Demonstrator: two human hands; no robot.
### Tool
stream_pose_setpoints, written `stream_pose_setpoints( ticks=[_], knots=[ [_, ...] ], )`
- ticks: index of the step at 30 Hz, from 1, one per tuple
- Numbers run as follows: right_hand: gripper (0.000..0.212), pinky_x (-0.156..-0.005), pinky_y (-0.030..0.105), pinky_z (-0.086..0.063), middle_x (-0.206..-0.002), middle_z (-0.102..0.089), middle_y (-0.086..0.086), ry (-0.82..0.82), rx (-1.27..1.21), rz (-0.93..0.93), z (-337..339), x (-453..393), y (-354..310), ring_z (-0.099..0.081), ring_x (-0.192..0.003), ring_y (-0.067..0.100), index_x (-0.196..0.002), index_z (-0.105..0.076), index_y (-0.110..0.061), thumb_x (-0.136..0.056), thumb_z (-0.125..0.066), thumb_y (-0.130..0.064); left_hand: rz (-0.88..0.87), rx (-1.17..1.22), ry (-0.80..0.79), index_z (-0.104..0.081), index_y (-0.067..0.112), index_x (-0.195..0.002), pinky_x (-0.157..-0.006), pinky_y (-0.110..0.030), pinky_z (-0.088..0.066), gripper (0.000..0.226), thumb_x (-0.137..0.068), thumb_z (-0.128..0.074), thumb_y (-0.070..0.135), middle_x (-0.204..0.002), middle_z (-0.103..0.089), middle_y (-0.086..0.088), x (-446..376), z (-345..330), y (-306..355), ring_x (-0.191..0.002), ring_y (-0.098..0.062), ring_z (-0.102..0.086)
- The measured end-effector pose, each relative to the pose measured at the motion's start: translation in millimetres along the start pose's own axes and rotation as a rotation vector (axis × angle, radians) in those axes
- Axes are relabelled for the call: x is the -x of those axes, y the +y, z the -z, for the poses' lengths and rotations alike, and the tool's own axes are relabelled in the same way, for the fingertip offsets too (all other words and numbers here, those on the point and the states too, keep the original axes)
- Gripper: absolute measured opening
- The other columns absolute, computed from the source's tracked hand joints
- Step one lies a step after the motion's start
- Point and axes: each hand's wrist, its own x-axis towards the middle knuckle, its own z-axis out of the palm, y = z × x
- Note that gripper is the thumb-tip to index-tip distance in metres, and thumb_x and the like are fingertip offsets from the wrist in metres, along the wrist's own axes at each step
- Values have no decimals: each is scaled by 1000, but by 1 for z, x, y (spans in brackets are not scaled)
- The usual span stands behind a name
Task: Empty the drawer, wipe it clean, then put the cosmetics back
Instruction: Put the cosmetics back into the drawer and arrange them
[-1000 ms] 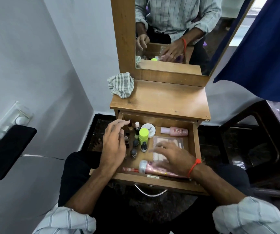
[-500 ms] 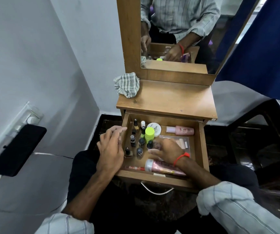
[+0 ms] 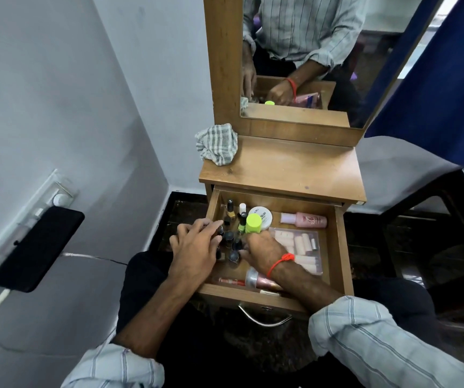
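Note:
The wooden drawer (image 3: 340, 247) stands pulled out, full of cosmetics. Several small dark nail polish bottles (image 3: 228, 236) cluster at its left. A lime-capped bottle (image 3: 253, 223), a white round jar (image 3: 264, 215), a pink bottle (image 3: 306, 220), a clear pouch of tubes (image 3: 301, 243) and a pink tube (image 3: 256, 280) also lie inside. My left hand (image 3: 197, 247) rests over the left edge, fingers spread by the small bottles. My right hand (image 3: 261, 249) reaches in from the right, fingers curled among those bottles; whether it grips one is hidden.
A checked cloth (image 3: 218, 144) lies on the left of the dresser top (image 3: 295, 166), under a mirror (image 3: 309, 57). A black phone (image 3: 37, 247) charges on the left wall. A blue curtain (image 3: 435, 93) hangs right, above a dark table (image 3: 449, 233).
My right hand has moved left from the clear pouch and pink tube to the small bottles. My left hand shifted slightly toward the bottles. The camera moved closer.

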Motion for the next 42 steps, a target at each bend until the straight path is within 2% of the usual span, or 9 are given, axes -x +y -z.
stream_pose_setpoints(
  ticks=[6,11,16,18,20,25,28,32,42],
  knots=[
    [25,-78,41,-58,-102,-62,16,11,39,34,-3,-8,-14,-64,-93,35,-111,-59,-12,-91,-63,-27,-69,-202,-64,-64,43,-127,-89,-35,-25,29,-101,-53,44,-133,-57,17,-29,17,5,-111,-14,-36],
    [22,-66,32,-46,-104,-58,13,26,20,31,-7,-10,-20,-63,-93,32,-108,-60,-9,-95,-60,-26,-77,-267,-152,-62,41,-131,-95,-37,-27,32,-100,-55,44,-138,-50,11,-39,24,1,-117,-16,-34],
    [20,-66,40,-59,-75,-65,5,48,-118,54,16,5,-1,-64,-66,21,-80,-63,-14,-91,-64,-31,-73,-229,-180,-55,39,-139,-98,-39,-28,45,-95,-56,52,-141,-47,9,-38,24,-5,-122,-17,-35],
    [23,-62,32,-55,-66,-64,-2,202,-168,69,33,13,15,-61,-63,15,-74,-59,-23,-88,-67,-39,-83,-200,-161,-51,39,-143,-98,-39,-29,51,-95,-54,56,-143,-48,9,-40,25,-3,-123,-18,-36],
    [24,-58,25,-46,-61,-62,-2,327,-289,54,48,16,29,-56,-58,12,-82,-54,-24,-82,-75,-36,-105,-189,-127,-49,38,-145,-100,-39,-30,52,-96,-53,56,-144,-50,7,-48,26,3,-124,-19,-38],
    [66,-77,33,-54,-90,-68,3,150,-420,-62,46,-3,28,-65,-88,19,-127,-46,-20,-73,-83,-30,-98,-192,-128,-45,33,-149,-108,-43,-32,58,-96,-58,52,-145,-52,2,-73,26,21,-131,-23,-41],
    [61,-80,26,-47,-107,-67,4,164,-362,-33,35,-21,19,-62,-101,20,-128,-54,-19,-74,-83,-26,-98,-223,-155,-47,34,-147,-109,-45,-32,55,-96,-61,47,-142,-54,0,-86,22,27,-130,-25,-43],
    [71,-95,30,-46,-122,-66,9,121,-307,-42,30,-39,10,-57,-116,24,-136,-52,-17,-73,-83,-31,-109,-281,-154,-57,34,-138,-104,-42,-34,40,-98,-61,39,-137,-61,1,-99,15,27,-125,-25,-47],
    [76,-92,36,-46,-126,-60,17,64,-237,-25,17,-59,-8,-55,-117,34,-136,-44,-14,-72,-83,-24,-159,-502,-100,-63,32,-129,-99,-39,-37,29,-100,-59,34,-127,-66,4,-114,13,21,-121,-23,-46]
  ],
)
